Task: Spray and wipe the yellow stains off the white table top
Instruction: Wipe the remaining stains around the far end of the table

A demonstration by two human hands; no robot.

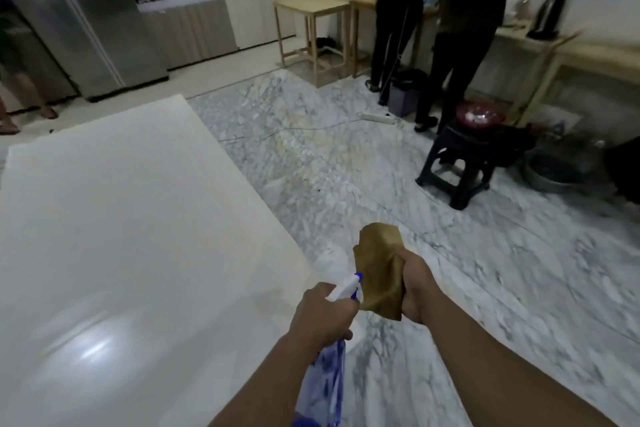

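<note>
The white table top [131, 218] fills the left half of the head view; no yellow stain is plain on it, only a faint yellowish tinge near its middle. My left hand [320, 317] grips a spray bottle [327, 381] with a blue-and-white label and a white and blue trigger head pointing up and right. My right hand [417, 284] is closed on a bunched brown cloth [379, 270], held just in front of the nozzle. Both hands hover past the table's right edge, above the floor.
Marble floor [346, 156] lies right of the table. A dark plastic stool [457, 166] with a red bowl stands at right. Two people in dark clothes [460, 28] stand by wooden tables [311, 7]. A power strip [379, 118] and cable lie on the floor. Fridge [69, 17] at far left.
</note>
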